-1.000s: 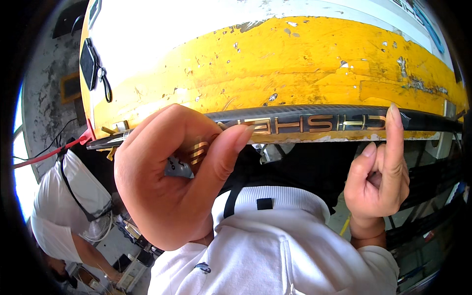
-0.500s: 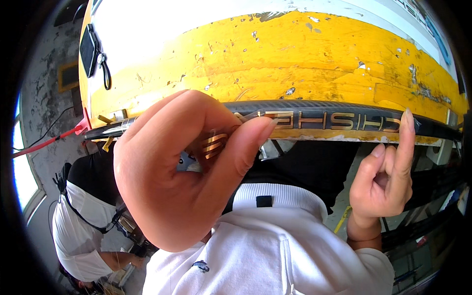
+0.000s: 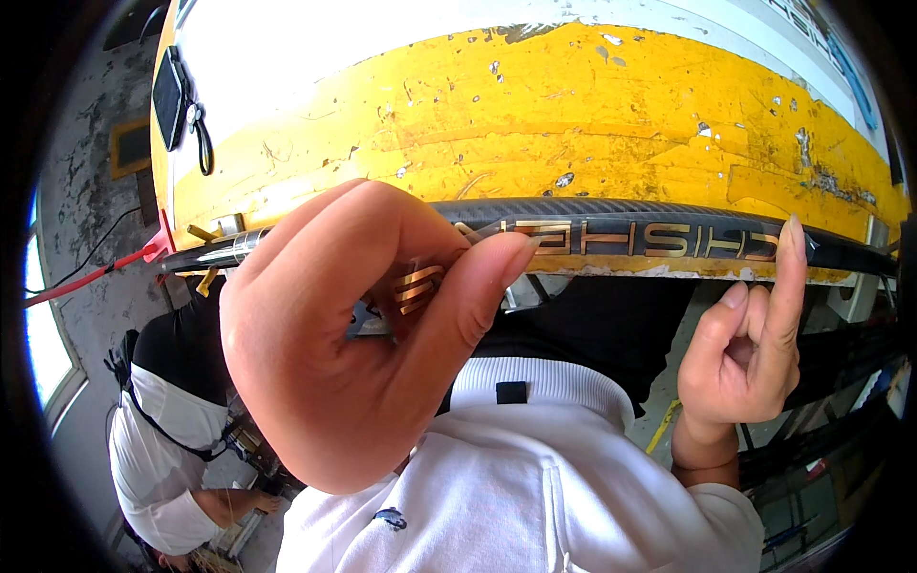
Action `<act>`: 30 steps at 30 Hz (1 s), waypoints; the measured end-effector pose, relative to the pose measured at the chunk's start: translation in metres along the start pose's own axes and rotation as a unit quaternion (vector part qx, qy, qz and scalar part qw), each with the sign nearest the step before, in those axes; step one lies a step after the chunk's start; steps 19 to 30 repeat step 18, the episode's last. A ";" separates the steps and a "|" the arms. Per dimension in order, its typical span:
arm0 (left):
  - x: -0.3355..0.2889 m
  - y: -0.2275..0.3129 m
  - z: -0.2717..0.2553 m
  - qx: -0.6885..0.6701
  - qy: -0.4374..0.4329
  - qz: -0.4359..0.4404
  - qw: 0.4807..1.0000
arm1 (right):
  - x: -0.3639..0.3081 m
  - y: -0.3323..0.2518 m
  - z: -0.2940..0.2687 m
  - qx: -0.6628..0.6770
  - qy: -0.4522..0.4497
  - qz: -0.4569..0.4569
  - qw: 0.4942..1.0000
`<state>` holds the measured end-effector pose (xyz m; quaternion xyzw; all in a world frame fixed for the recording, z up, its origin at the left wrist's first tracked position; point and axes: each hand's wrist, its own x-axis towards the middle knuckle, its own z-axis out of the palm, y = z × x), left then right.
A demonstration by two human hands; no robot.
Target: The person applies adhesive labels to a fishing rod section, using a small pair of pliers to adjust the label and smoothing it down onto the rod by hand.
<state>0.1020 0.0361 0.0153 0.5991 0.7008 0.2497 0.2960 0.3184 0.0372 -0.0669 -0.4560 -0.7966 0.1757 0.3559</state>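
A long black carbon-fibre tube [image 3: 611, 210] lies across the near edge of a yellow worktop. Along its near side runs a clear decal strip with gold lettering [image 3: 611, 239]. My left hand [image 3: 334, 334] is closed in a pinch, thumb against index finger, on the left part of the decal strip. More of the strip, with gold marks [image 3: 416, 289], curls inside the palm; the fingers partly hide it. At the strip's right end, my right hand [image 3: 740, 353] stretches its index finger up against the decal and tube. Its other fingers are curled and hold nothing.
The worn worktop [image 3: 439, 115] has chipped yellow paint. A black phone-like device [image 3: 170, 98] with a strap lies at its far left. A red clamp [image 3: 160, 239] with a red cable is near the tube's left end. Another person [image 3: 172, 420] bends over at lower left.
Both hands stay almost in place. The pinched part of the decal strip has shifted slightly. The other person at lower left has moved a little.
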 end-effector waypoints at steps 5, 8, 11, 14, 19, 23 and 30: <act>-0.002 0.001 0.000 -0.002 0.008 -0.006 1.000 | 0.001 -0.001 0.000 0.003 -0.002 -0.003 1.000; -0.001 -0.001 0.001 -0.002 0.005 -0.007 1.000 | 0.000 -0.002 0.001 -0.007 -0.003 -0.001 1.000; -0.001 0.000 0.000 0.003 0.002 -0.009 1.000 | 0.000 -0.003 0.001 -0.017 -0.011 -0.007 1.000; 0.000 0.000 0.001 -0.003 0.002 -0.009 1.000 | 0.000 -0.009 0.006 -0.037 -0.029 -0.025 0.999; 0.000 0.000 0.002 -0.019 0.000 -0.013 1.000 | 0.000 -0.022 0.018 -0.051 -0.068 -0.057 0.995; 0.000 0.000 0.002 -0.019 0.000 -0.013 1.000 | 0.000 -0.022 0.018 -0.051 -0.068 -0.057 0.995; 0.000 0.000 0.002 -0.019 0.000 -0.013 1.000 | 0.000 -0.022 0.018 -0.051 -0.068 -0.057 0.995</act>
